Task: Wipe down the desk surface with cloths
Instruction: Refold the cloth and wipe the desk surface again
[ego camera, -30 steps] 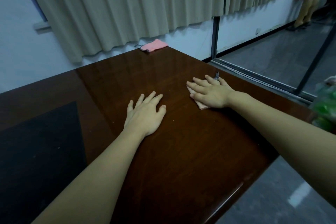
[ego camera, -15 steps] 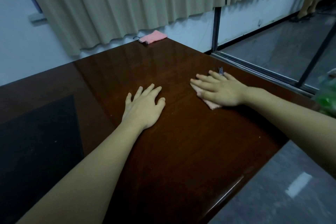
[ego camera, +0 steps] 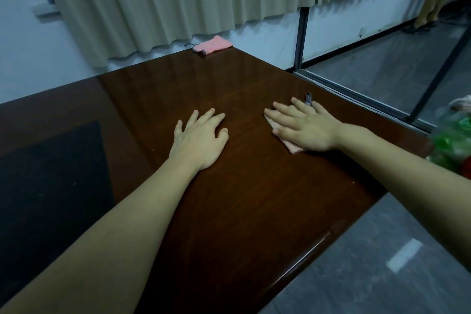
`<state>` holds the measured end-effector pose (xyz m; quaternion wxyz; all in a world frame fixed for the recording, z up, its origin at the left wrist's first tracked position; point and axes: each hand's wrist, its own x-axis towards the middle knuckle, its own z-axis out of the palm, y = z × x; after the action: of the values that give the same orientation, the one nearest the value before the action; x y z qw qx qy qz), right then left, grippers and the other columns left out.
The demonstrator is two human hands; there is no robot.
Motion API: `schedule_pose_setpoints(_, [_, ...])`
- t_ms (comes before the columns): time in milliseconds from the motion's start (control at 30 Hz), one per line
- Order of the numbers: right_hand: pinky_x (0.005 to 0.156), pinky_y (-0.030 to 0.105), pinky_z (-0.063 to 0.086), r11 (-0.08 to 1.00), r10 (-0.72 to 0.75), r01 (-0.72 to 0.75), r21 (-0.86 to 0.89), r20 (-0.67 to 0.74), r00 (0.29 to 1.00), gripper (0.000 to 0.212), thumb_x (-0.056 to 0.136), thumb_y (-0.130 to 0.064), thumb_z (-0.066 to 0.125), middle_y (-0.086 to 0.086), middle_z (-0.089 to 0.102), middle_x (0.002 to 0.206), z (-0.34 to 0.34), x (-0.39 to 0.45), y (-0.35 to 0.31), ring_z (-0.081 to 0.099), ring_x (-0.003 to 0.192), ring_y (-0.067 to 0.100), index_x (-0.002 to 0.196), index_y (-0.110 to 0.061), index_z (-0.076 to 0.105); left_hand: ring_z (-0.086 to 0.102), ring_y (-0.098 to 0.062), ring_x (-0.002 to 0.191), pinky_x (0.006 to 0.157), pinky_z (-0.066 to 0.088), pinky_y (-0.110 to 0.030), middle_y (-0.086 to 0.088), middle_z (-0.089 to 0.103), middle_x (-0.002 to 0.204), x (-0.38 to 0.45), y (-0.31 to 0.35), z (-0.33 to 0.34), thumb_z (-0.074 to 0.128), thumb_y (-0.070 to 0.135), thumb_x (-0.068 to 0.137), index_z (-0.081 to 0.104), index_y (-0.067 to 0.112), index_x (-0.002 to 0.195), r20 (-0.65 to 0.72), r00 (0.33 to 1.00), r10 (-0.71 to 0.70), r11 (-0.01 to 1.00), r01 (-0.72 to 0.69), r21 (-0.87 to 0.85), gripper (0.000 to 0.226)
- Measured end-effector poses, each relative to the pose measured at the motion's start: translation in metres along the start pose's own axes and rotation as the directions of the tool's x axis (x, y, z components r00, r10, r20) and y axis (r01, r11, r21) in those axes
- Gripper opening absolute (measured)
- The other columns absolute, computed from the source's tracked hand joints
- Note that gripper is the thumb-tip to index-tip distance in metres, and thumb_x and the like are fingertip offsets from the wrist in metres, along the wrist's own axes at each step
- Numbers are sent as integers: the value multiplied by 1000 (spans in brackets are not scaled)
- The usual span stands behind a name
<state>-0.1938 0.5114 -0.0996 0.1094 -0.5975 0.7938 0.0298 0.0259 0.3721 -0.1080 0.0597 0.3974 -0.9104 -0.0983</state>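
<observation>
Sliding a little back toward the person compared with a moment ago, the right hand presses a pale pink cloth flat against the glossy tabletop, fingers straight and spread over it. Beside it, the left hand rests bare on the wood, fingers relaxed, holding nothing. A second pink cloth lies unused at the far edge, so the wiping looks only partly done.
</observation>
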Motion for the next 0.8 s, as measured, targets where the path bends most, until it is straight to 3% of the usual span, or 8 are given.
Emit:
schedule_pose_setpoints(200, [125, 51, -8, 997, -74, 74, -9, 10, 997, 60, 98, -69, 11, -22, -11, 167, 5, -27, -1, -14, 155, 18, 153, -58, -9, 10, -22, 156, 125, 5, -55, 8, 21, 167, 0, 2, -2, 33, 46, 107, 31, 38, 157, -10, 999, 33, 999, -33, 28, 51])
schedule_pose_setpoints(433, [123, 59, -4, 989, 146, -145, 32, -32, 989, 60, 102, -69, 16, -15, -3, 170, -10, 38, 36, -6, 157, 27, 157, -53, 0, 14, -21, 155, 125, 8, -55, 8, 24, 166, -5, 9, -10, 39, 49, 105, 31, 37, 157, 33, 999, 6, 1000, -6, -20, 53])
schedule_pose_setpoints(567, [122, 62, -4, 982, 183, -181, 60, -35, 982, 60, 102, -68, 17, -13, -2, 170, -15, 53, 38, -5, 157, 30, 158, -52, 2, 12, -21, 155, 125, 7, -55, 9, 22, 167, -12, 20, -10, 38, 51, 105, 30, 38, 157, 48, 998, 47, 997, -44, -57, 54])
schedule_pose_setpoints(700, [122, 61, -5, 987, 157, -155, 47, -31, 987, 60, 102, -68, 15, -14, -3, 170, -11, 33, 23, -7, 157, 29, 158, -52, 2, 8, -22, 156, 125, 3, -55, 9, 16, 168, -16, 23, -2, 33, 53, 105, 27, 39, 157, 85, 995, 47, 998, -43, -43, 54])
schedule_pose_setpoints(800, [123, 59, -6, 998, 50, -49, 30, -21, 999, 59, 103, -67, 16, -16, -4, 170, -1, 0, 4, -9, 157, 26, 158, -53, 0, 8, -21, 156, 125, 2, -54, 9, 16, 168, -16, 22, 4, 31, 54, 105, 27, 40, 157, 62, 997, 42, 999, -41, -18, 54])
